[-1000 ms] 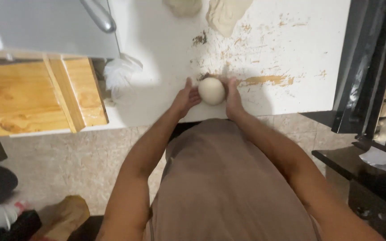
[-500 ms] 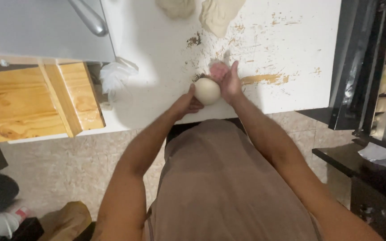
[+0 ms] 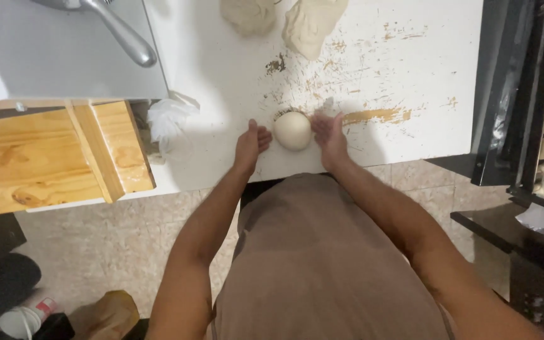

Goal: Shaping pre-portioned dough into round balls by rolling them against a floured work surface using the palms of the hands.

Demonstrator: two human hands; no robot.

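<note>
Standing at the near edge of a white worktable (image 3: 221,75), a person in a brown apron (image 3: 322,264) has both bare arms stretched forward. Left hand (image 3: 251,143) lies open on the tabletop, fingers together, just beside a smooth round dough ball (image 3: 293,130); cannot tell if the fingertips touch it. Right hand (image 3: 328,131) is open too, palm turned toward the ball's other side, close against it, neither hand gripping. Ball sits on the table near the front edge, between the two hands. Scraped, worn patches (image 3: 373,115) show just right of it. Left of the hands, a crumpled white plastic bag (image 3: 168,118), then a wooden board (image 3: 51,157) over the table edge. Further back, two rough dough lumps (image 3: 310,25) at the far side, well apart from the ball. Far left, a grey metal tray (image 3: 45,56) with a metal handle (image 3: 124,34). Dark rack (image 3: 536,94) at right.
</note>
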